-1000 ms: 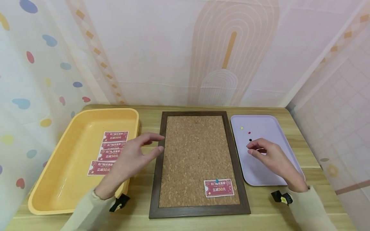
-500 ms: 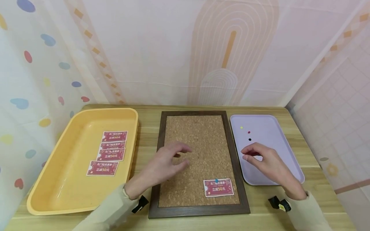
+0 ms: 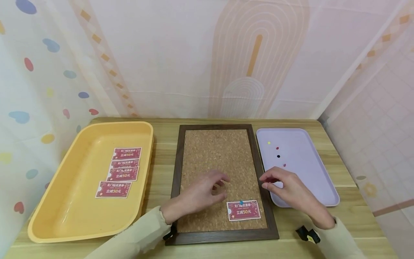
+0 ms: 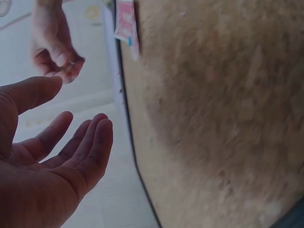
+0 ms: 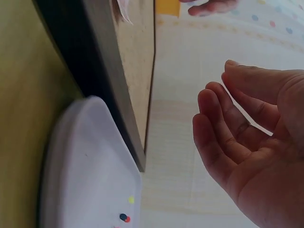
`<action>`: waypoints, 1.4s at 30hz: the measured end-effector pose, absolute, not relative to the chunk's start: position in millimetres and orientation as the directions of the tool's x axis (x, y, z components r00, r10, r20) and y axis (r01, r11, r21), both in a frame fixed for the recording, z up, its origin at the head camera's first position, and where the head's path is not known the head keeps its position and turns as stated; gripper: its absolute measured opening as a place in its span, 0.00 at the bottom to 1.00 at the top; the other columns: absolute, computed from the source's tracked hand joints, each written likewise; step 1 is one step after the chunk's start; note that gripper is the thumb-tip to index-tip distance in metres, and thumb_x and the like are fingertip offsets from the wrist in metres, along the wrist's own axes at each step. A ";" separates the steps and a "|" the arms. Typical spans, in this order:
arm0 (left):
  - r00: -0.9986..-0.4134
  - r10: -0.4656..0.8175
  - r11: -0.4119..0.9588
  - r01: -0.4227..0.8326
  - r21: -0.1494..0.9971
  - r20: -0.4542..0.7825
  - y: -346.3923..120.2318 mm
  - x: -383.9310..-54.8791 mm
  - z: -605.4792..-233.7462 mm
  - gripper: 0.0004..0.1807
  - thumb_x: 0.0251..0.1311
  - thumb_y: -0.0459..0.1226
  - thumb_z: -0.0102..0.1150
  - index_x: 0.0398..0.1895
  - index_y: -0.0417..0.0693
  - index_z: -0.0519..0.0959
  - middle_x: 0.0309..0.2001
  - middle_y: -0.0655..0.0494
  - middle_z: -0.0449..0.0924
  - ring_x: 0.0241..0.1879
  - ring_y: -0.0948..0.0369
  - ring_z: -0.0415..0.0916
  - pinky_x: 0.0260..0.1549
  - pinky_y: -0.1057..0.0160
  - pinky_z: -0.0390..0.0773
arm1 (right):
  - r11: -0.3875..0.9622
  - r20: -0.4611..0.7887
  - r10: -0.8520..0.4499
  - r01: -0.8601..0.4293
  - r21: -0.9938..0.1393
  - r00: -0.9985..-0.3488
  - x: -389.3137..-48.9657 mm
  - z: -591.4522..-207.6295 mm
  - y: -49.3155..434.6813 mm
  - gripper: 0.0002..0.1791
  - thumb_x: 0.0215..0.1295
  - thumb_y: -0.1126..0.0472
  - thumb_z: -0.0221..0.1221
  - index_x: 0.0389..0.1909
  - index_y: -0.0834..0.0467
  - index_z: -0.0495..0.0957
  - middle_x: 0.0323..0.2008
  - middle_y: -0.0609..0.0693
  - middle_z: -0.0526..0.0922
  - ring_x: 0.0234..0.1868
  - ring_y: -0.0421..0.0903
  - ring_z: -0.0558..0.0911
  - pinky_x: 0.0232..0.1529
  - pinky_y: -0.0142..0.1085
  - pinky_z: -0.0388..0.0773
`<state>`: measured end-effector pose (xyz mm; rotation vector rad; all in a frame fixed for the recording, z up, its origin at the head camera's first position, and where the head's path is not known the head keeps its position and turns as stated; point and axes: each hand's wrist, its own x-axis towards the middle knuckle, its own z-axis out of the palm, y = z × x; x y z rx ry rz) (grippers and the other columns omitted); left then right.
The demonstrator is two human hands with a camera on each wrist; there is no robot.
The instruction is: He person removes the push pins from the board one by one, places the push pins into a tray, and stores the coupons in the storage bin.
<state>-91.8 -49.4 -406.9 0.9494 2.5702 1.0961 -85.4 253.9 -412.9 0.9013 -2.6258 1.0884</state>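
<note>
My left hand (image 3: pixel 205 190) hovers over the framed corkboard (image 3: pixel 220 151), thumb and fingers apart, holding nothing. To its right, a red coupon (image 3: pixel 244 212) lies at the board's lower right, with a blue pushpin (image 3: pixel 241 202) at its top edge. My right hand (image 3: pixel 289 187) is above the near left part of the lilac tray (image 3: pixel 310 172), its fingertips over the board's right frame. In the right wrist view, the fingers of the right hand (image 5: pixel 247 128) are loosely bent, with a gap to the thumb and nothing visible between them.
A yellow bin (image 3: pixel 77 201) stands at left, with several red coupons (image 3: pixel 113 189) overlapping inside. On the tray lie several small pushpins, among them a yellow pushpin (image 3: pixel 269 143), a black pushpin (image 3: pixel 278 156) and a red pushpin (image 3: pixel 277 148). A patterned curtain (image 3: pixel 181 72) hangs behind the table.
My left hand has moved right from beside the yellow bin to above the corkboard. My right hand has shifted left and nearer, from over the tray to the board's edge.
</note>
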 end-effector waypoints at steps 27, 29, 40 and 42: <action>-0.721 0.689 0.607 0.518 0.603 -0.075 -32.5 -95.7 -434.0 0.11 0.57 0.38 0.76 0.41 0.49 0.86 0.36 0.63 0.81 0.34 0.69 0.72 0.37 0.68 0.73 | 0.567 0.025 -0.608 -0.455 -0.687 -0.794 -88.9 -421.3 225.0 0.07 0.67 0.70 0.66 0.44 0.59 0.84 0.40 0.47 0.86 0.40 0.37 0.83 0.44 0.34 0.83; -0.717 0.691 0.617 0.520 0.591 -0.090 -32.1 -95.5 -434.0 0.10 0.57 0.39 0.76 0.41 0.49 0.87 0.37 0.64 0.80 0.34 0.69 0.71 0.37 0.68 0.73 | 0.560 0.011 -0.619 -0.451 -0.695 -0.786 -89.8 -422.9 223.9 0.08 0.67 0.70 0.66 0.44 0.59 0.84 0.40 0.47 0.86 0.40 0.37 0.83 0.44 0.34 0.83; -0.717 0.686 0.652 0.528 0.545 -0.125 -26.7 -92.8 -434.4 0.11 0.55 0.38 0.76 0.40 0.50 0.86 0.35 0.64 0.73 0.31 0.68 0.66 0.31 0.70 0.69 | 0.588 -0.031 -0.655 -0.484 -0.648 -0.755 -92.2 -428.0 215.0 0.06 0.66 0.63 0.69 0.43 0.53 0.86 0.40 0.40 0.84 0.42 0.36 0.81 0.45 0.36 0.81; -0.719 0.683 0.658 0.528 0.537 -0.129 -25.9 -92.2 -434.4 0.11 0.55 0.38 0.76 0.40 0.50 0.86 0.35 0.64 0.73 0.31 0.68 0.66 0.31 0.70 0.69 | 0.602 -0.046 -0.656 -0.485 -0.634 -0.753 -92.8 -428.0 213.4 0.06 0.66 0.62 0.70 0.41 0.52 0.86 0.39 0.38 0.84 0.42 0.36 0.81 0.46 0.37 0.80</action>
